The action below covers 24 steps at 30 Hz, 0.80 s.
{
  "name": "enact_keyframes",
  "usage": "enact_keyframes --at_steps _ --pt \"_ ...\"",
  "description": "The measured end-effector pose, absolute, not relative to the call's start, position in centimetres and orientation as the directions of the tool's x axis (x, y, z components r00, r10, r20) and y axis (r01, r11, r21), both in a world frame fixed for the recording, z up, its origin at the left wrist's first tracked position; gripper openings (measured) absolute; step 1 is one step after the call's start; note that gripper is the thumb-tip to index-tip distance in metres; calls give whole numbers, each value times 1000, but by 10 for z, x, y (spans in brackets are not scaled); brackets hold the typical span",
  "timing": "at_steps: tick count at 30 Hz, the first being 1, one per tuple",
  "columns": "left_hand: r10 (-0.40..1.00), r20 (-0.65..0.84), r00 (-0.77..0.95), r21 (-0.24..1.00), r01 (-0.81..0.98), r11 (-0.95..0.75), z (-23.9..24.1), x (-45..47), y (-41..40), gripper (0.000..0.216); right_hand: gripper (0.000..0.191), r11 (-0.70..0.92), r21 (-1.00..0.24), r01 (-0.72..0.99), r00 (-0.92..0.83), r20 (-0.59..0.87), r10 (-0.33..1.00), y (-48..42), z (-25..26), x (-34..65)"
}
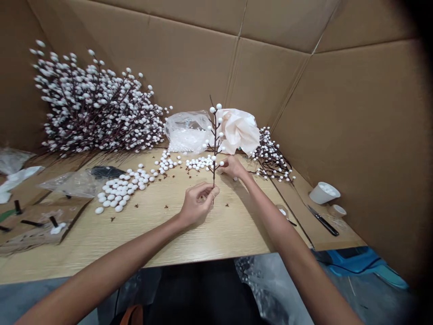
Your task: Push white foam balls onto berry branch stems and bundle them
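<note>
My left hand [198, 202] is closed round the bottom of a thin dark twig [214, 149] that stands upright above the wooden table [209, 234]. White foam berries sit on the twig's side shoots. My right hand [232, 167] reaches farther back, fingers curled at a low side shoot of the twig, next to a row of loose white berries [199, 163]. What its fingertips hold is too small to make out. More loose white berries [118, 189] lie spread on the table to the left.
A big heap of finished berry branches [94, 108] leans on the cardboard wall at back left; a smaller bunch [270, 155] lies at back right. Plastic bags [189, 131], a white cup [324, 192], a knife [323, 220] and cardboard scraps [37, 221] surround the work spot.
</note>
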State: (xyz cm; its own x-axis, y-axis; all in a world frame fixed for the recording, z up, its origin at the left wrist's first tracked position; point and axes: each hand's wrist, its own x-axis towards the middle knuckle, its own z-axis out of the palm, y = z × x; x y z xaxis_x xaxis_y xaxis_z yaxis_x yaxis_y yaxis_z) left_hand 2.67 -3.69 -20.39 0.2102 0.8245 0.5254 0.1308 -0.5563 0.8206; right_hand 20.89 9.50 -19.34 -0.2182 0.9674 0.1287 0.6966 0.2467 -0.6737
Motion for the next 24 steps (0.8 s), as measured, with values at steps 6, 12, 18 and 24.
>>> enact_keyframes --at_steps 6,12,18,24 --pt "807 533 253 807 133 -575 -204 26 -39 22 8 272 -652 707 -248 131 960 72 -194 228" --pt "791 551 266 780 174 -602 -206 27 -39 22 12 298 -602 741 -204 220 954 64 -183 235" --pt "798 542 264 781 193 -594 -205 26 -40 21 30 407 -595 693 -298 278 913 90 -173 206" --pt "788 548 280 763 218 -609 -205 25 -40 22 29 481 -593 646 -453 210 867 111 -172 191"
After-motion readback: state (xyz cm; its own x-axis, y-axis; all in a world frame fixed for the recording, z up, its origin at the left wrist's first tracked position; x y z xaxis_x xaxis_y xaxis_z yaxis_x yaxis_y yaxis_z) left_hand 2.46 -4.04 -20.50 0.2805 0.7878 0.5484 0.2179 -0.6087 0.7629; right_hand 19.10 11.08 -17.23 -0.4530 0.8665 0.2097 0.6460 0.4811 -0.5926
